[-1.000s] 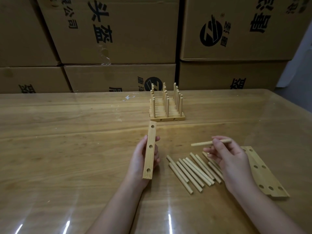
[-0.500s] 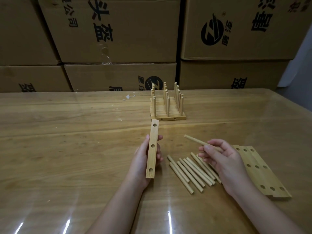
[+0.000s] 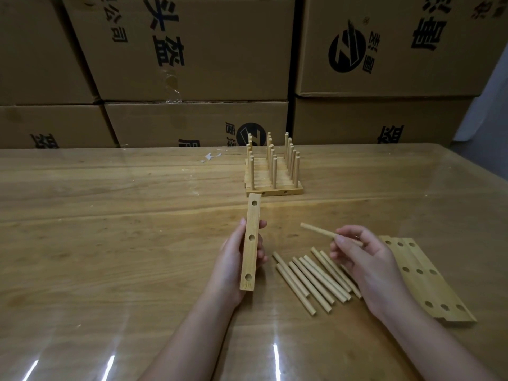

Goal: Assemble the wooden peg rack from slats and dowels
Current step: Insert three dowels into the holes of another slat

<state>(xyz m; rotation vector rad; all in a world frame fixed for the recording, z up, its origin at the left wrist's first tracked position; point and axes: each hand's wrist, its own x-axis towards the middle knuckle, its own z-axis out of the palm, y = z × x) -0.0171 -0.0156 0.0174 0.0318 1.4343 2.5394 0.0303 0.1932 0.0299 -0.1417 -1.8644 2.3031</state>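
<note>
Stacked cardboard boxes (image 3: 192,50), six in view, behind the wooden table (image 3: 110,243). One finished rack (image 3: 273,171) stands mid-table, and three loose slats (image 3: 428,281) lie flat at the right. Left hand (image 3: 233,265) grips one three-hole slat (image 3: 250,243), right hand (image 3: 368,259) pinches one dowel (image 3: 316,231), not touching the slat. Roughly nine spare dowels (image 3: 308,279) lie between the hands.

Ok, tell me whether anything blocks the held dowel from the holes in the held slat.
Nothing visible does. Open air separates the dowel in the right hand from the slat in the left hand; its three holes show empty and uncovered.
</note>
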